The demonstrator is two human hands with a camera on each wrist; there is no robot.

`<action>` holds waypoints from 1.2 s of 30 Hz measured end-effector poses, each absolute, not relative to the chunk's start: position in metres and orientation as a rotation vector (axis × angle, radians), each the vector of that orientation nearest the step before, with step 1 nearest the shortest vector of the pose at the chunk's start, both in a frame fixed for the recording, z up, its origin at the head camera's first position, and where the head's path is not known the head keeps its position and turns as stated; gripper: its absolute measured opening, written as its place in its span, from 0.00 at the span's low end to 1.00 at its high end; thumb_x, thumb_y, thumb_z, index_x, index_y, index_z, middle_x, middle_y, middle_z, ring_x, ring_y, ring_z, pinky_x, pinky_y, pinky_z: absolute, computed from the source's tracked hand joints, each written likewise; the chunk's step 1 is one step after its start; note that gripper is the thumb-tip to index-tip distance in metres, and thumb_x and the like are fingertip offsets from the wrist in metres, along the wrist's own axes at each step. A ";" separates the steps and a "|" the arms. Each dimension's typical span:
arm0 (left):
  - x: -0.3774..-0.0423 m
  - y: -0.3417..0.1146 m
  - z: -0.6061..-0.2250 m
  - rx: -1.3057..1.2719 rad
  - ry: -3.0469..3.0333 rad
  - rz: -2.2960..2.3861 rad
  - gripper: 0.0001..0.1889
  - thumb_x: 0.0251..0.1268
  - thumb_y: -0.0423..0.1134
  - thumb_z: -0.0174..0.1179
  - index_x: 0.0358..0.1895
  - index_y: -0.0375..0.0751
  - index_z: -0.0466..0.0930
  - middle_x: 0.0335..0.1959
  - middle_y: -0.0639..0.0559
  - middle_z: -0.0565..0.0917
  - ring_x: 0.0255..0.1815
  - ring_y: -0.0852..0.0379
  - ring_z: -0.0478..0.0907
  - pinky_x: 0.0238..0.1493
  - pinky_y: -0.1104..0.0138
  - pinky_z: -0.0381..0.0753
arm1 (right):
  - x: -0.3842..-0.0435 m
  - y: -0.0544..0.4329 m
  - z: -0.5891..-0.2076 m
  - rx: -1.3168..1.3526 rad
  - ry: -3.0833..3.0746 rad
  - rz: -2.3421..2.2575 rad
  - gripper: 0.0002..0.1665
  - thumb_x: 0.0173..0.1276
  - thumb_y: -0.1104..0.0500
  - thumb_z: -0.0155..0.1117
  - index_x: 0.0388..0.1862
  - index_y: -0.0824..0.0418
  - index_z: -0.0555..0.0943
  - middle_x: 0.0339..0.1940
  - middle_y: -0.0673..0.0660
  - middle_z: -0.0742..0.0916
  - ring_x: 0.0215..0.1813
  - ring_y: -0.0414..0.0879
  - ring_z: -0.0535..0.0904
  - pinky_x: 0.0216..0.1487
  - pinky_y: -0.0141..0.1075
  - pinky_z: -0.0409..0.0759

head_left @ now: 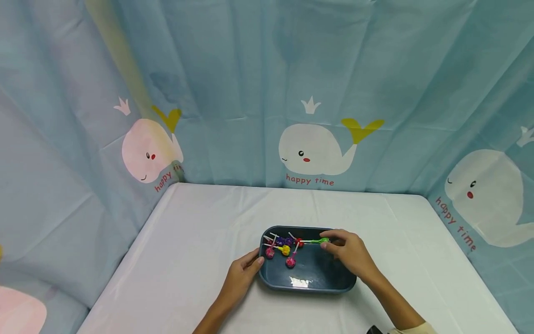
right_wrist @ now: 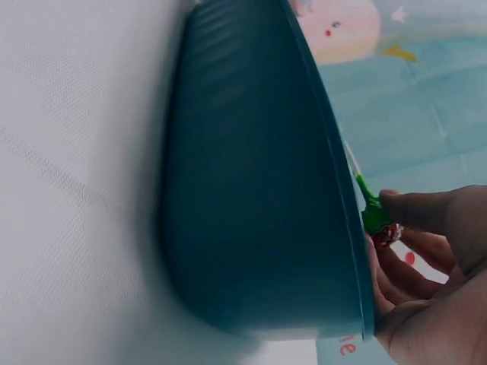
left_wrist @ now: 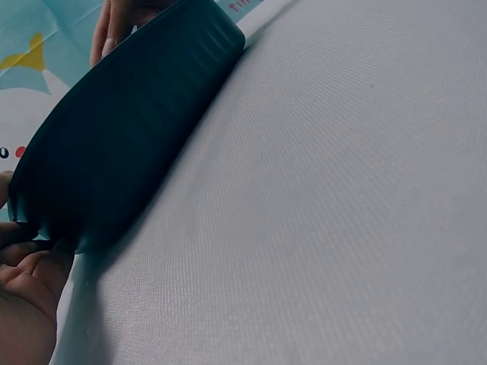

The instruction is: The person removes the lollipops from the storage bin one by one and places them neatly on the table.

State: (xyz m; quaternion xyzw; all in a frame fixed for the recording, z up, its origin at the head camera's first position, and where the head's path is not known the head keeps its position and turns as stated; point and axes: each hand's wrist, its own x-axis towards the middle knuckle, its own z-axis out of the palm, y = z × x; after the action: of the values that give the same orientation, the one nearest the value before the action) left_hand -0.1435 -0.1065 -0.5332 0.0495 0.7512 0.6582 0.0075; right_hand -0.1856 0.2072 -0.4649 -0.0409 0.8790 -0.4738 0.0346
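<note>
The right hand (head_left: 348, 250) has thumb and fingers closed in a pinch on the green lollipop (head_left: 324, 240) near its wrapped head, over the right half of the dark tray (head_left: 325, 273); its pale stick (head_left: 308, 241) points left toward the red lollipop (head_left: 299, 242), though whether the two touch is unclear. It should be light, with a hard round head under a slick, crinkly wrapper that could slide under a loose pinch; the stick is likely stiff enough but thin and prone to roll, so the head or gathered wrapper seems the surer hold. The left hand (head_left: 239, 278) grips the tray's left rim, thumb on top. The tray looks rigid and smooth, best steadied by its rim. More lollipops (head_left: 285, 250) cluster at its left, and white cloth covers the bench (head_left: 187, 241).
</note>
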 end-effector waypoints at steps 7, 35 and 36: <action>-0.144 -0.106 -0.534 0.147 2.361 2.053 0.27 0.81 0.43 0.61 0.71 0.26 0.75 0.70 0.33 0.79 0.74 0.40 0.75 0.73 0.59 0.76 | -0.178 0.223 -0.457 -0.085 2.714 -1.529 0.23 0.72 0.54 0.76 0.62 0.62 0.86 0.44 0.57 0.91 0.43 0.50 0.88 0.43 0.33 0.90; -0.143 -0.106 -0.535 0.133 2.335 2.071 0.28 0.81 0.45 0.61 0.72 0.26 0.75 0.71 0.33 0.79 0.75 0.40 0.74 0.72 0.61 0.77 | -0.160 0.288 -0.468 0.229 2.808 -1.676 0.27 0.73 0.51 0.75 0.65 0.62 0.85 0.51 0.55 0.90 0.43 0.32 0.85 0.41 0.34 0.89; -0.143 -0.106 -0.535 0.135 2.335 2.072 0.28 0.81 0.45 0.61 0.72 0.26 0.75 0.71 0.33 0.79 0.75 0.40 0.74 0.72 0.61 0.77 | -0.159 0.290 -0.469 0.238 2.811 -1.672 0.27 0.73 0.51 0.75 0.65 0.62 0.84 0.51 0.54 0.90 0.43 0.32 0.85 0.41 0.33 0.89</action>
State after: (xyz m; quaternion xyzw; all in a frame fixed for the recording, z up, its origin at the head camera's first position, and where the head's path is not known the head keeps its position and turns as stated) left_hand -0.1428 -0.1063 -0.5349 0.0432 0.7473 0.6630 0.0084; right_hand -0.1595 0.2904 -0.4686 0.0725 0.8552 -0.5086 -0.0689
